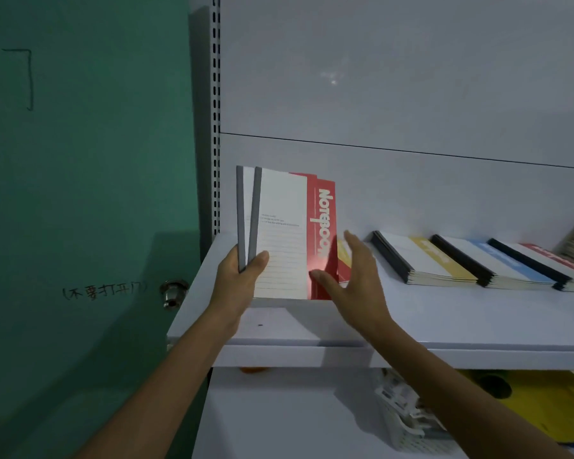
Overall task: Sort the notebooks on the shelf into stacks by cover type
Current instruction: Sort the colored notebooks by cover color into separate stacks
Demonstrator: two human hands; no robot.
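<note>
At the right end of the white shelf [444,326], a red-banded notebook stack [557,260] is cut off by the frame edge. A tan object behind it is too clipped to identify. Near the shelf's left end, a yellow-banded notebook [343,255] is mostly hidden behind the right hand [355,279]. The left hand [242,276] grips two red-and-white notebooks [282,233] by their grey spines. They stand upright over the shelf's left end, and I cannot tell whether they touch it. The right hand is wide open with straight fingers, its thumb on the red cover's lower part. A yellow-banded stack [424,260] and a blue-banded stack [501,265] lie flat mid-shelf.
</note>
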